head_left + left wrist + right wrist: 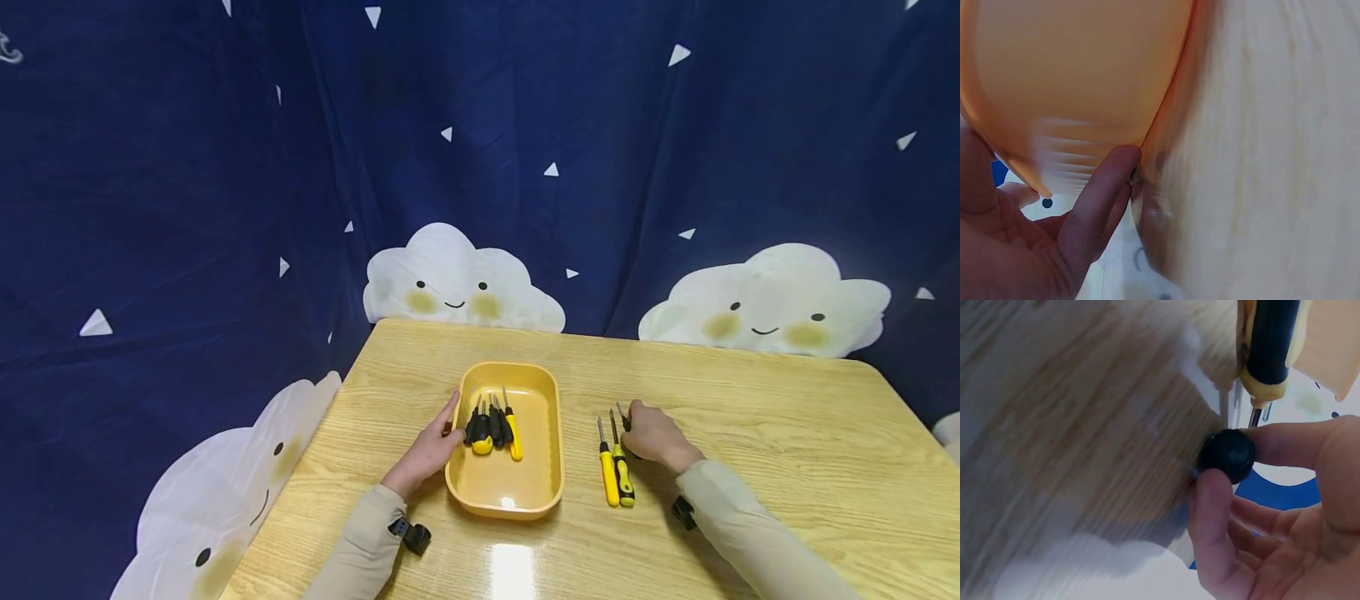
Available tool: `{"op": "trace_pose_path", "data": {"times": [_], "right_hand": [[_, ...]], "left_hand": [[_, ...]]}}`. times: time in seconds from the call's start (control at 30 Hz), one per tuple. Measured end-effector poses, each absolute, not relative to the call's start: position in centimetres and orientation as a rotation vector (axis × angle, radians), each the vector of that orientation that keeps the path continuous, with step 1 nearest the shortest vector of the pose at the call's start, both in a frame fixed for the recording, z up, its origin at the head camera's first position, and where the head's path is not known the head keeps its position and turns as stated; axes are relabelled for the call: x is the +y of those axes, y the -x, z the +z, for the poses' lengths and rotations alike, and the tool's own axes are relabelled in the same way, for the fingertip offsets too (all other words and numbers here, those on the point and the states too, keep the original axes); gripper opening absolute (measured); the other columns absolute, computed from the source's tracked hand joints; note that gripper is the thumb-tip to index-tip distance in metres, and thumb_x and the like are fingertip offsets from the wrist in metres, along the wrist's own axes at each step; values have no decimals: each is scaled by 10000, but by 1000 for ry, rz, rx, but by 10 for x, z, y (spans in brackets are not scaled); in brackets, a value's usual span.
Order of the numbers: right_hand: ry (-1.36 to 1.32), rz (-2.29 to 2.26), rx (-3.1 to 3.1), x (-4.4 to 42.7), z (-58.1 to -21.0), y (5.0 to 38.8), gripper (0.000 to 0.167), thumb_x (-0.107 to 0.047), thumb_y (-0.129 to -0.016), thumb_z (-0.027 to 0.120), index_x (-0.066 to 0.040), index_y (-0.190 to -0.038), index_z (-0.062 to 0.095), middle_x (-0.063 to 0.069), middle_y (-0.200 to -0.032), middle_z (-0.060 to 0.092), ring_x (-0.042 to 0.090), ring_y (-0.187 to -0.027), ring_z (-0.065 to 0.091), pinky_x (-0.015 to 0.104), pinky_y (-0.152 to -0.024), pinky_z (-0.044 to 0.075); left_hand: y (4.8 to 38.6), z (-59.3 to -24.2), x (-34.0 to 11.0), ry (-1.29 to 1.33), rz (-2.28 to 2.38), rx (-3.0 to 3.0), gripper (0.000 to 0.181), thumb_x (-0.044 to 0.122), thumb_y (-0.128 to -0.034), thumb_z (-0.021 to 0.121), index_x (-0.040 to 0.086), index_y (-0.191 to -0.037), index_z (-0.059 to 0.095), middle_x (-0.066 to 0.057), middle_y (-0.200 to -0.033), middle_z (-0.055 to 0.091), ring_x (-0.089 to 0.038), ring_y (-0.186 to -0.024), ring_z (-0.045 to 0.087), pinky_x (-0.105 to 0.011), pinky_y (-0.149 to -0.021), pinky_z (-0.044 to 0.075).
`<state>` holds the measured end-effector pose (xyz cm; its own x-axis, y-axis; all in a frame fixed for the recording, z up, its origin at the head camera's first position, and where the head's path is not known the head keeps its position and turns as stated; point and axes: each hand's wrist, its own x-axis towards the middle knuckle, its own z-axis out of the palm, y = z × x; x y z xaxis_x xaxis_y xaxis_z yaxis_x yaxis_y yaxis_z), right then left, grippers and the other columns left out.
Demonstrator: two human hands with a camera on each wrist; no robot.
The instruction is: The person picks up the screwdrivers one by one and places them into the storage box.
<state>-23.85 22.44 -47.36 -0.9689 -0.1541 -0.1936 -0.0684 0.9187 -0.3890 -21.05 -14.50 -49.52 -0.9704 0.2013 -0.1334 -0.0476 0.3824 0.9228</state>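
Beige fabric sleeves [757,533] reach in from the near edge, and past them we see both hands at work on a pale wood-grain table [795,433]. On the left side, our left hand [427,454] holds the left wall of a yellow-orange, rounded rectangular tray [540,467], its thumb over the rim and its fingers along the outside. In the left half of that tray lies a cluster of black- and yellow-handled screwdrivers [496,425], their metal tips toward the far side.

On the right, our right hand [654,433] pinches a slim black-handled screwdriver [1232,455] between thumb and finger, with only a narrow gap between the two, as wide as the handle. Whether the tool is off the tabletop or resting on it we cannot tell.

Just left of this hand, on the table, lie a yellow-and-black screwdriver with a thick handle [623,479] and, beside it, a plain yellow-handled screwdriver with a black collar [608,479].

What matters most in space, we judge, is this: the pinched tool sits to the right of the tray, with the two loose screwdrivers between. Its long axis runs roughly near to far, shaft away from us and leaning slightly left, much as those in the tray lie. Our right hand is on it; the left is well apart, across the tray.
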Motion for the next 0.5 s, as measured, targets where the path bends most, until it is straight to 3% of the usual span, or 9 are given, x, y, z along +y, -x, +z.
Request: {"op": "trace_pose_path", "data": {"times": [0.27, 0.5], "right_hand": [[199, -551, 2866, 227, -477, 241, 281, -1, -802, 526, 81, -1068, 491, 142, -852, 566, 242, -671, 475, 351, -570, 389], [197, -622, 2834, 235, -479, 241, 335, -36, -805, 532, 96, -1110, 484, 177, -941, 581, 238, -714, 493, 354, -609, 414]], "left_hand": [[212, -497, -145, -119, 1639, 2394, 680, 177, -941, 464, 254, -1534, 139, -239, -1248, 526, -235, -848, 616, -314, -634, 521], [212, -497, -145, -120, 1628, 2407, 683, 185, -935, 472, 256, -1533, 149, -231, -1239, 533, -235, -854, 615, -315, -648, 519]]}}
